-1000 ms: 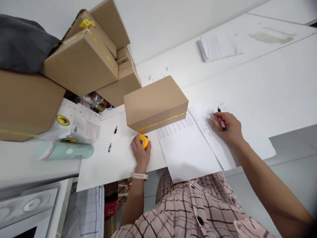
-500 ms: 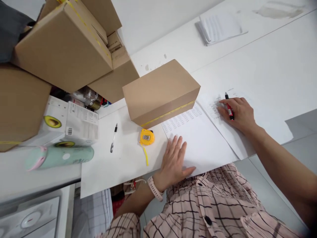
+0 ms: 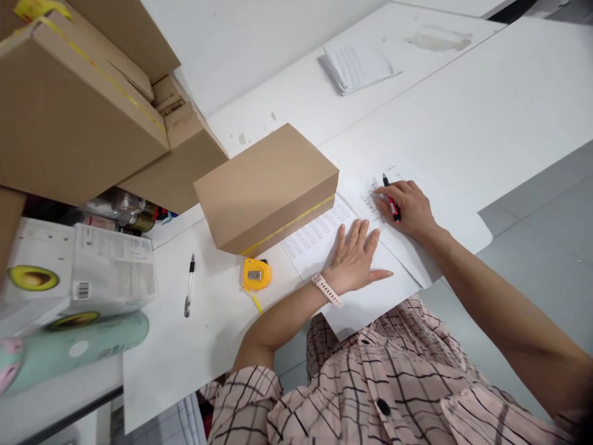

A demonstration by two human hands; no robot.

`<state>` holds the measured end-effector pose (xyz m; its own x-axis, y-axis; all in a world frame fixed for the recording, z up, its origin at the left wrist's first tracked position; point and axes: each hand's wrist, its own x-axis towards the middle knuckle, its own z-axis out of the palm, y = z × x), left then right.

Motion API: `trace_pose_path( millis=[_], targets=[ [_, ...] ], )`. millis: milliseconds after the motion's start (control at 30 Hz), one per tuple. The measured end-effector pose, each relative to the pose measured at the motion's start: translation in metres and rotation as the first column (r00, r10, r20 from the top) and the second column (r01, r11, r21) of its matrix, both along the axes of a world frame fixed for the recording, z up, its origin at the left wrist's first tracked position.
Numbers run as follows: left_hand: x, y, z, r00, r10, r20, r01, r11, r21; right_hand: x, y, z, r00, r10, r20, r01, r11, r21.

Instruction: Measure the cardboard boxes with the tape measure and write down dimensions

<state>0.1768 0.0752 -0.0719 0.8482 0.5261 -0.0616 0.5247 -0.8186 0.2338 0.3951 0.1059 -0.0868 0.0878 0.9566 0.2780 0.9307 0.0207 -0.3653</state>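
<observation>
My left hand [image 3: 354, 259] lies flat with fingers spread on a printed sheet of paper [image 3: 354, 310]. In my right hand [image 3: 411, 209] is a red and black pen [image 3: 391, 201], its dark end pointing away from me over a second sheet [image 3: 364, 193] with lines of text. That hand rests on the paper, fingers curled round the pen. A closed cardboard box [image 3: 273, 185] with a yellow tape strip on its side covers the far corner of the first sheet. A yellow tape measure [image 3: 256, 274] sits beside the box, its blade partly out and partly hidden behind my left forearm.
Another pen [image 3: 189, 284] lies on the white table [image 3: 167, 358]. To the left are stacked cardboard boxes [image 3: 83, 111], avocado-printed cartons [image 3: 113, 266] and a mint-green bottle [image 3: 92, 340]. Farther back lies a stack of papers [image 3: 359, 67].
My left hand has slid forward and right over the printed sheet, whose near edge now overhangs the table more. The right hand still holds the pen. The whole view has shifted.
</observation>
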Motion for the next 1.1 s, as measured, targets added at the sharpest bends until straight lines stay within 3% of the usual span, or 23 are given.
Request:
trace_pose_path(
  millis=[67,167,333,500,600,667,700,767,833,900,1000,1100],
  targets=[
    [0.007,0.005,0.000,1.000,0.009,-0.015,-0.009,0.999,0.032,0.001,0.000,-0.002,1.000,0.005,0.020,-0.006,0.999,0.034],
    [-0.004,0.006,0.002,0.999,-0.011,-0.032,0.013,0.997,0.081,0.004,0.001,-0.004,0.998,0.050,0.042,-0.055,0.993,0.108],
    [-0.065,-0.009,0.003,0.997,-0.072,-0.022,0.074,0.994,0.083,0.005,0.001,-0.008,0.996,0.058,0.062,-0.065,0.990,0.123],
    [-0.135,-0.040,0.004,0.999,0.012,-0.033,-0.011,1.000,0.023,0.011,0.005,-0.013,0.999,0.024,0.038,-0.029,0.992,0.126],
    [-0.160,-0.057,0.003,0.995,0.084,-0.053,-0.083,0.996,0.008,0.003,-0.004,-0.001,0.999,-0.002,-0.040,0.010,0.981,0.193],
    [-0.168,-0.065,0.002,0.991,0.118,-0.060,-0.118,0.993,0.005,-0.018,-0.020,0.015,0.982,-0.013,-0.187,0.060,0.967,0.249],
    [-0.170,-0.067,0.002,0.990,0.131,-0.058,-0.131,0.991,0.003,-0.034,-0.030,0.023,0.952,-0.027,-0.303,0.108,0.961,0.253],
    [-0.170,-0.070,0.001,0.988,0.148,-0.042,-0.148,0.989,-0.007,-0.073,-0.051,0.035,0.841,0.012,-0.541,0.062,0.991,0.119],
    [-0.169,-0.072,0.001,0.987,0.159,-0.015,-0.159,0.987,-0.021,-0.116,-0.067,0.039,0.585,0.128,-0.801,-0.194,0.981,0.015],
    [-0.168,-0.072,0.001,0.985,0.175,0.013,-0.174,0.984,-0.038,-0.154,-0.074,0.035,0.438,0.110,-0.892,-0.388,0.918,-0.078],
    [-0.169,-0.074,0.002,0.974,0.220,0.044,-0.218,0.974,-0.060,-0.194,-0.066,0.024,0.439,0.019,-0.898,-0.302,0.945,-0.127],
    [-0.169,-0.076,0.002,0.960,0.272,0.065,-0.267,0.961,-0.074,-0.211,-0.050,0.020,0.487,0.038,-0.873,-0.216,0.973,-0.079]
  ],
)
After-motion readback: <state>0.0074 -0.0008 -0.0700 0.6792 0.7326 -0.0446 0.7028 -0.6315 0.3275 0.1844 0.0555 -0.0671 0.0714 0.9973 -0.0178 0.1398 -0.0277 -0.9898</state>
